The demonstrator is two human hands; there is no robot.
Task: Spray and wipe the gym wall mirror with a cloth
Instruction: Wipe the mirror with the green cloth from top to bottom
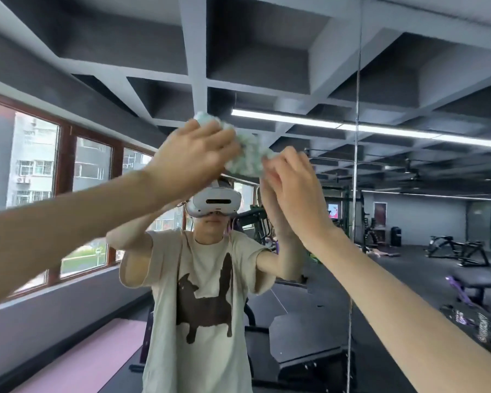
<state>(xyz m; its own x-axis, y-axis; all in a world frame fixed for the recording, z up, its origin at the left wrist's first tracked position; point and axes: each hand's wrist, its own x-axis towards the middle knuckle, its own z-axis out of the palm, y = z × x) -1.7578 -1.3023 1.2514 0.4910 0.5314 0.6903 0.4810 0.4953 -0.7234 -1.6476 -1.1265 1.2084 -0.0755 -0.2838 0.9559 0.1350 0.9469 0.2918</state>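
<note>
The wall mirror [309,66] fills the view and reflects the gym and a person in a beige T-shirt wearing a white headset. A pale green and white cloth [248,154] is pressed against the glass at head height. My left hand [193,157] lies over the cloth's left part with its fingers spread on it. My right hand [292,182] is raised beside the cloth's right edge, fingertips touching it. Both hands are blurred by motion. No spray bottle is in view.
A vertical seam [356,165] between mirror panels runs just right of my right hand. Reflected in the glass are windows [60,165] at the left, a pink mat [97,355] below, and benches and machines [459,251] at the right.
</note>
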